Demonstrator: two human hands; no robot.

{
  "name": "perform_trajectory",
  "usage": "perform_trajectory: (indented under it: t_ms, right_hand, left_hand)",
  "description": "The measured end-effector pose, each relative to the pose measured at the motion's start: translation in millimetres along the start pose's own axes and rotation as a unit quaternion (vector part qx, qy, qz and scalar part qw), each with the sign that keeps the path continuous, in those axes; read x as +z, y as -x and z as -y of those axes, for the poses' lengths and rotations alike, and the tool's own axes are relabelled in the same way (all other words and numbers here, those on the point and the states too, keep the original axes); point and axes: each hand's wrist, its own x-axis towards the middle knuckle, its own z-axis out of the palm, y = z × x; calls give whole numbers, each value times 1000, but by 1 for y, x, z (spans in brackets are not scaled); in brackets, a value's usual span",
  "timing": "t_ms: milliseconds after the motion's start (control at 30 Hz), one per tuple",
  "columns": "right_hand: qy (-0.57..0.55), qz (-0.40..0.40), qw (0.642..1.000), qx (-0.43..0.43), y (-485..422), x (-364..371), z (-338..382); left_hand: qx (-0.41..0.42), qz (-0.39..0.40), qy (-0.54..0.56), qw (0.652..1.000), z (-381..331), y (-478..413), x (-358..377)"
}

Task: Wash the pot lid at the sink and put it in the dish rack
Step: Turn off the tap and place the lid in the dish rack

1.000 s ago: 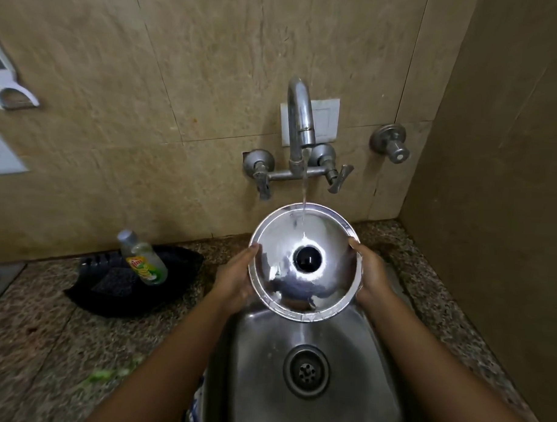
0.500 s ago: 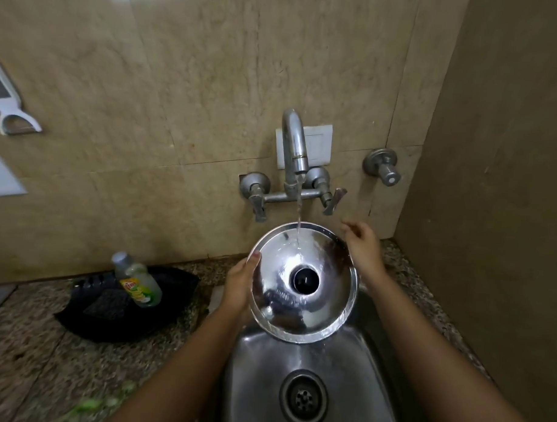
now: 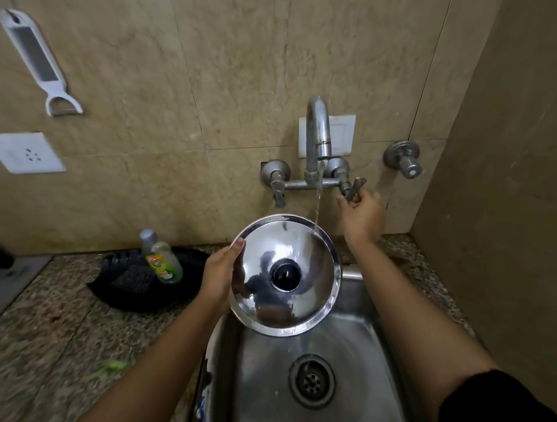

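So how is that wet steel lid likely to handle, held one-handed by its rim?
The lid looks stiff, thin polished steel, probably light. Water runs over it, so likely slippery. Left hand pinches only the rim, so it may pivot.

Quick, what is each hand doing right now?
Left hand: closed on the pot lid rim, holding it over the sink.
Right hand: fingers on the tap lever.

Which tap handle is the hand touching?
The right hand touches the mixer's right lever handle, beside the water stream. The left lever handle and the separate wall valve are untouched.
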Motion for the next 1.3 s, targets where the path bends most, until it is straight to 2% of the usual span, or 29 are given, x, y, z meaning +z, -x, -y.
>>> perform_trajectory:
  t_ms: [167,233,333,400,467,533,633,700,867,967,1133,1300]
  right_hand:
    - [44,-8,996,-72,0,3,-6]
    - [48,14,995,-86,-2,0,-10]
    - [-5,149,988,-46,9,-10,-21]
    - [-107,266,958,30,29,-23,-29]
    - [-204,369,900,106,56,-39,-37]
    - [-276,426,853,119,79,-49,-48]
    - [-363,395,839,91,95,-60,-53]
    - [-386,362,845,78,97,-67,-50]
    - [-337,332,881,-20,105,-89,-34]
    - [-307,319,895,-53,110,-95,-28]
    - [-334,285,897,-60,112,-102,-20]
    - [-444,239,863,29,115,-91,6]
  left_hand:
    - [8,-9,10,1000,-5,6,-1]
    - [10,-16,6,1000,-6,10,1]
    - [12,-34,19,999,-7,16,4]
    - [20,-36,43,998,-7,21,6]
    - [29,-40,72,996,-6,25,7]
    - [38,-53,96,993,-4,29,9]
    - [55,-53,103,992,4,34,12]
    - [57,-43,91,993,13,37,11]
    - [57,3,-98,994,33,46,3]
    - [56,8,-153,987,38,54,0]
    - [45,-15,-124,991,29,61,4]
    - [29,-48,-32,998,0,59,-12]
